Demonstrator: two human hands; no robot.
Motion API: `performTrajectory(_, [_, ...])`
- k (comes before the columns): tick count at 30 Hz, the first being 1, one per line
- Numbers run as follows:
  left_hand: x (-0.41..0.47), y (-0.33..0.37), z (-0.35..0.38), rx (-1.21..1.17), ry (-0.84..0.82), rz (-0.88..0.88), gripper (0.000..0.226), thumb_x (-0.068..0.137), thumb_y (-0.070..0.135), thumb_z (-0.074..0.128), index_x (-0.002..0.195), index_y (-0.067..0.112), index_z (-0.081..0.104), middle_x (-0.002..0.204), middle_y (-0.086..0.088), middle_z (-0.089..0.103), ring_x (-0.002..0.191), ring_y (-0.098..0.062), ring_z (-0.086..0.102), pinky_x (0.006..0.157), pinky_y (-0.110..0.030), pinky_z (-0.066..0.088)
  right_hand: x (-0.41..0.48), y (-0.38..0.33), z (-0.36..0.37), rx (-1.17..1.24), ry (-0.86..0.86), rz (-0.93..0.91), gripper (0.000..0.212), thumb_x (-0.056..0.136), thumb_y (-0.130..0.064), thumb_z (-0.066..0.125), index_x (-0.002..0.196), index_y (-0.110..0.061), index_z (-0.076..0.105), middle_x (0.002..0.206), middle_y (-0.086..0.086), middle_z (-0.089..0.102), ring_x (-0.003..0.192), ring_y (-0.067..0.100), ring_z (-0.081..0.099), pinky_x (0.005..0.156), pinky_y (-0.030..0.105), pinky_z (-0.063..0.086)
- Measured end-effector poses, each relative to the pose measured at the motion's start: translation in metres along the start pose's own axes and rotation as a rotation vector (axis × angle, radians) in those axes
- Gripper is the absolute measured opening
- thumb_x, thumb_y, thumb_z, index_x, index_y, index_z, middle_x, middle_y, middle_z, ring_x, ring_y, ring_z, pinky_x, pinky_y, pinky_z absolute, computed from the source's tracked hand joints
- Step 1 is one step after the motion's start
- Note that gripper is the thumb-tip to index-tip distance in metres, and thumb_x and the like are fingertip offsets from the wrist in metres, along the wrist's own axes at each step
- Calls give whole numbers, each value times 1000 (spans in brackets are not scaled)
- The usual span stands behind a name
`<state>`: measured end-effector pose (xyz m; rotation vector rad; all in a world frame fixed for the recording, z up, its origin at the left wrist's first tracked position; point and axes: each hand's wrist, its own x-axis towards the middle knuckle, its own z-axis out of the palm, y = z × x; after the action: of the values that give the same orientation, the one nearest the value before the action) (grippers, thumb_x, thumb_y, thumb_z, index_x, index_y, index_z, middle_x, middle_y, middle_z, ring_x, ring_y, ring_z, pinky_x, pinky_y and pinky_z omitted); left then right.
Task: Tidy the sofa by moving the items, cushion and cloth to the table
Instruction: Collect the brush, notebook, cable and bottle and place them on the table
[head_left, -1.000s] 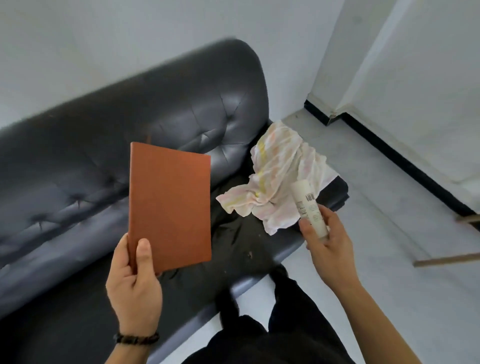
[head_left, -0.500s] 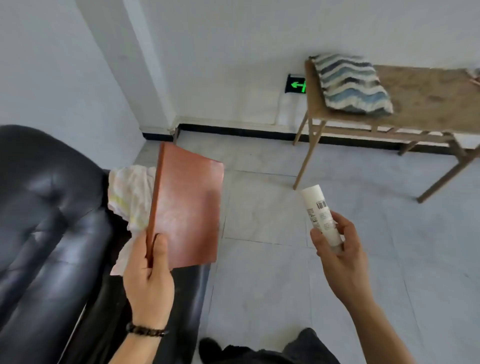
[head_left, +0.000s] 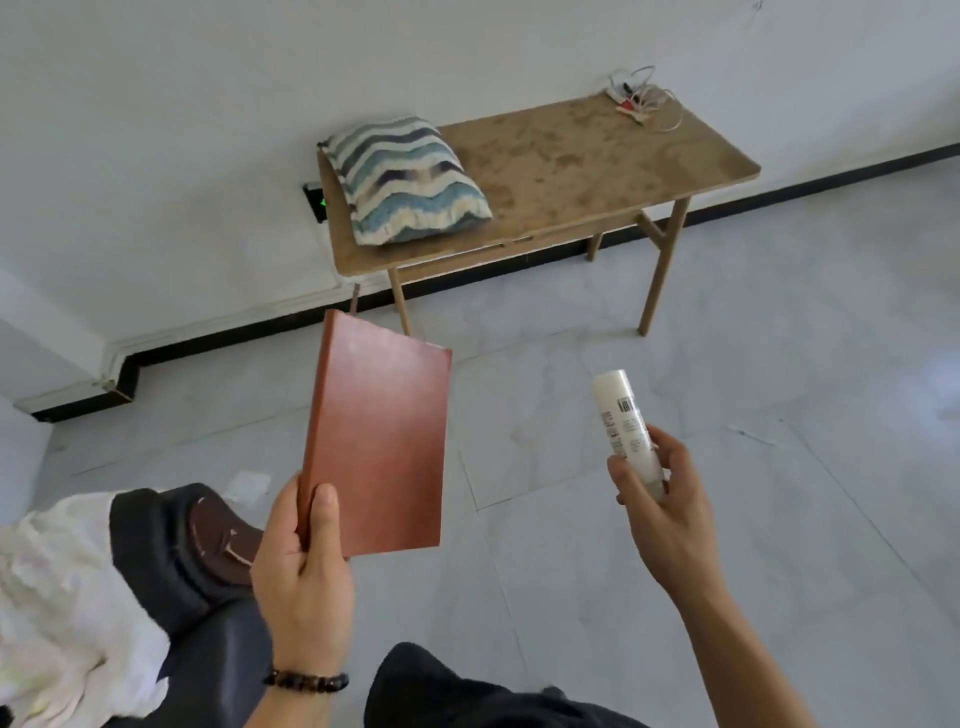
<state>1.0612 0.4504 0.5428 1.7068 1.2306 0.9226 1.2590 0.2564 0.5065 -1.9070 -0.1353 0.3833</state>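
My left hand (head_left: 304, 577) grips the lower corner of a brown notebook (head_left: 379, 447), held upright over the floor. My right hand (head_left: 667, 514) holds a white tube (head_left: 626, 423) with a barcode label, standing upright between fingers and thumb. A wooden table (head_left: 597, 161) stands ahead against the wall. A blue and cream wavy-striped cushion (head_left: 408, 179) lies on the table's left end. The pale cloth (head_left: 57, 597) lies bunched on the black sofa (head_left: 182, 561) at the lower left.
A tangle of white cables and a power strip (head_left: 639, 101) sits at the table's far right corner. Grey tiled floor (head_left: 727, 415) stretches between me and the table. A green-lit sign (head_left: 317, 202) is on the wall behind the table. My dark trouser leg (head_left: 467, 696) shows at the bottom.
My view has swung right from the sofa toward the table, which is now more centred. Both hands still hold the notebook and the tube; the sofa and cloth have slid to the lower left.
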Motion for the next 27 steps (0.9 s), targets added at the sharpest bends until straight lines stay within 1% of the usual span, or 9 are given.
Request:
performTrajectory(3, [25,20,44,-14,11,-24,35,97,34,50,125,17,61,100,6,65,89,-8,59,83,-28,49,55,-9,-11,-1,47,3,38,91,-34,67,121,-48,48,115,-11,61,94,21,67,73,32,51])
performTrajectory(6, [60,26,94,-19,-2,-20,31,94,37,51,120,26,62,95,15,69,88,-3,63,73,-12,49,111,-10,1,-3,61,17,39,91,-35,67,122,-48,48,116,-10,61,96,20,66,72,30,48])
performTrajectory(10, [125,36,176,-12,-120,4,36,95,35,48,121,15,64,101,3,70,93,-12,65,74,-6,48,192,-19,17,6,99,55,40,91,-35,68,124,-45,49,116,-9,62,98,21,66,75,31,50])
performTrajectory(14, [197,75,252,-34,-272,78,23,97,28,48,113,22,64,93,15,70,89,6,63,69,0,44,264,-59,6,-9,226,67,39,90,-36,69,120,-49,50,115,-11,63,98,20,67,75,35,53])
performTrajectory(18, [259,127,334,-134,-384,129,36,96,34,47,124,17,62,110,5,70,99,3,63,74,-5,49,328,-88,-25,2,385,42,39,90,-38,69,122,-49,49,114,-11,63,93,21,68,79,46,56])
performTrajectory(22, [302,170,415,-201,-427,207,38,98,37,50,130,19,59,123,14,65,115,-3,59,94,-20,50,384,-87,-43,53,495,73,39,91,-36,69,122,-47,48,112,-13,61,91,22,68,78,48,58])
performTrajectory(25, [318,178,481,-189,-443,189,33,97,39,51,126,25,58,111,37,62,110,10,56,90,-8,45,438,-71,-48,62,504,107,39,91,-36,69,123,-46,49,113,-12,61,92,21,68,80,47,57])
performTrajectory(26, [322,178,503,-177,-445,175,36,96,41,50,128,24,57,115,34,62,113,10,55,95,-12,45,458,-64,-49,66,495,120,39,90,-37,69,123,-47,49,114,-11,61,93,21,68,81,48,57])
performTrajectory(27, [324,181,524,-154,-448,153,41,96,44,50,131,23,57,121,26,63,117,4,55,101,-22,46,481,-58,-51,72,485,132,40,90,-38,69,123,-48,49,114,-10,61,93,21,68,81,48,57])
